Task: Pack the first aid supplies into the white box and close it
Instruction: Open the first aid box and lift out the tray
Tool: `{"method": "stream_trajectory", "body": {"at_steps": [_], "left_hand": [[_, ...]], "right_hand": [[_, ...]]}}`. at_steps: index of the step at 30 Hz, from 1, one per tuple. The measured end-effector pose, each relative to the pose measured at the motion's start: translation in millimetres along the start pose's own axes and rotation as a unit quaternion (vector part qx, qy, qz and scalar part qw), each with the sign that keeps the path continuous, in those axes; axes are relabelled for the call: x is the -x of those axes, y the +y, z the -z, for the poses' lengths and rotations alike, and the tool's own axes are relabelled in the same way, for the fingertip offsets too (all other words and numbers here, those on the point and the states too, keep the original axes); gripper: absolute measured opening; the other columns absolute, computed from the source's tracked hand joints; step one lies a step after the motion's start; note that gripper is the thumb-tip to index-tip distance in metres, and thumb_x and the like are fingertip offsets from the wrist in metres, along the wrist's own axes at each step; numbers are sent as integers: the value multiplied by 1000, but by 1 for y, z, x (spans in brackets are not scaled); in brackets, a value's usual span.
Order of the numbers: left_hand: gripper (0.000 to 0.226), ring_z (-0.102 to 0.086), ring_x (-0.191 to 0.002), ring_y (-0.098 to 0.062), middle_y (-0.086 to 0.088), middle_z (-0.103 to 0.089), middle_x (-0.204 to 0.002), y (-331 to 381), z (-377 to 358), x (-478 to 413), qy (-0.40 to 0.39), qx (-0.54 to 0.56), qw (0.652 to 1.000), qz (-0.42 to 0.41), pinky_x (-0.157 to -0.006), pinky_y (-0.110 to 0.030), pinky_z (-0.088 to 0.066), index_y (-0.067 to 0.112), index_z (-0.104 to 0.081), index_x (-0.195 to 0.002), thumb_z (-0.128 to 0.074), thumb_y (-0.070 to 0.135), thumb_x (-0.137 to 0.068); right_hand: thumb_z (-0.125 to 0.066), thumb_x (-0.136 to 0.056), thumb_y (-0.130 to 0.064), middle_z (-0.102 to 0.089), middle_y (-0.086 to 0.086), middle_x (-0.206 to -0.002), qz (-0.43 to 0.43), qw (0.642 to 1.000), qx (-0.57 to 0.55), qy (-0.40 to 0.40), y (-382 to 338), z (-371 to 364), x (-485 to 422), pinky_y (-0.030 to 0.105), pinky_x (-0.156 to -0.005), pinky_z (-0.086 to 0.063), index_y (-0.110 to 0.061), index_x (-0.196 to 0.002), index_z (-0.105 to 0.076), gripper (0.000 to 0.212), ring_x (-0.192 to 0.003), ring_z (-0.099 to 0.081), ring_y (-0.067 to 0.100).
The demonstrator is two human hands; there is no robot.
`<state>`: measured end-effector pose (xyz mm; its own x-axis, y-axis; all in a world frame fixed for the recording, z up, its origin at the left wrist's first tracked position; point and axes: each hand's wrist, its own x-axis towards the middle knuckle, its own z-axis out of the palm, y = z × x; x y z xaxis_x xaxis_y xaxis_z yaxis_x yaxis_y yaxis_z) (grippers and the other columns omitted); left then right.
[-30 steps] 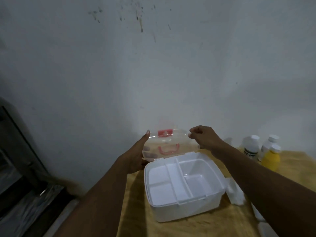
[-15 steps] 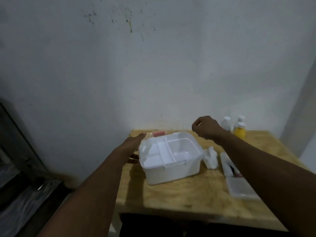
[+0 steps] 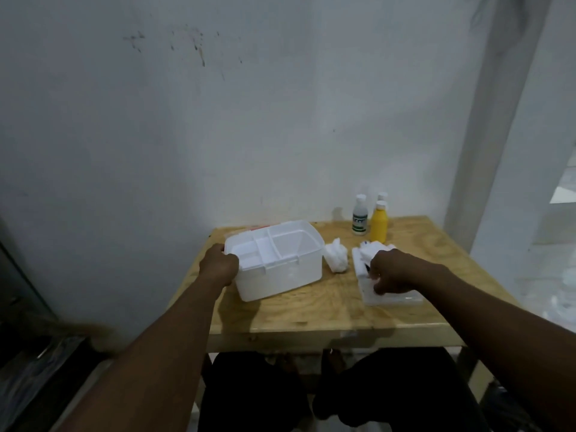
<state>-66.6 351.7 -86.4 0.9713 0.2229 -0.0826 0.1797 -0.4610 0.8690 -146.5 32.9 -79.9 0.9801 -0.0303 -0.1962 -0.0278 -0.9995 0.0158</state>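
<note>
The white box (image 3: 280, 277) stands open on the left half of the wooden table (image 3: 327, 307), its divided tray showing and its clear lid lying flat behind it. My left hand (image 3: 219, 268) grips the box's near-left corner. To the right of the box lies a white cotton wad (image 3: 336, 259), then a flat clear packet (image 3: 392, 299) with white packs (image 3: 372, 247) behind it. My right hand (image 3: 392, 271) rests curled on that packet, fingers pinching at its near end. At the back stand a clear bottle (image 3: 360, 216), a yellow bottle (image 3: 379, 222) and a third bottle behind them.
A grey wall rises right behind the table. A pale pillar (image 3: 492, 120) stands at the right. Dark furniture (image 3: 25, 307) sits low at the left. My legs show under the table's front edge.
The lid went from upright in both hands to lying flat behind the box. My left hand moved to the box's corner, and my right hand came down onto the clear packet. The view pulled back.
</note>
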Motion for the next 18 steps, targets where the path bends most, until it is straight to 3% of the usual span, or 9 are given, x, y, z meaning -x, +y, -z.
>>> {"method": "stream_trajectory", "body": {"at_steps": [4,11,14,18], "left_hand": [[53,-56,-113,-39,-17,-54,-136,3,2,-11,-10,-9,1000,2,-88,-50,-58,15,-47,-144,-44,5,-92],[33,-61,-94,-33,-12,-60,-115,10,14,-32,-17,-20,999,22,-79,-44,-60,12,-60,-123,-50,10,-92],[15,-64,-84,-31,-15,-64,-105,13,17,-39,-9,-23,999,26,-81,-46,-61,10,-65,-101,-55,15,-92],[15,-67,-79,-29,-15,-66,-99,15,18,-48,-1,-62,998,12,-76,-43,-62,7,-65,-96,-56,18,-93]], "right_hand": [[-81,-73,-44,-58,5,-124,-7,999,-15,-40,6,-5,-4,30,-88,-46,-11,-121,-60,62,-112,-54,22],[-81,-61,-58,-54,-1,-102,-3,1000,14,-17,-6,14,-13,34,-78,-52,-17,-107,-56,67,-92,-53,18],[-79,-61,-63,-62,0,-99,35,994,-81,63,-23,64,-19,35,-75,-50,-13,-106,-59,70,-90,-57,20],[-75,-59,-72,-57,0,-102,65,942,-269,190,-62,123,-42,30,-64,-43,-20,-111,-56,77,-94,-55,19]]}}
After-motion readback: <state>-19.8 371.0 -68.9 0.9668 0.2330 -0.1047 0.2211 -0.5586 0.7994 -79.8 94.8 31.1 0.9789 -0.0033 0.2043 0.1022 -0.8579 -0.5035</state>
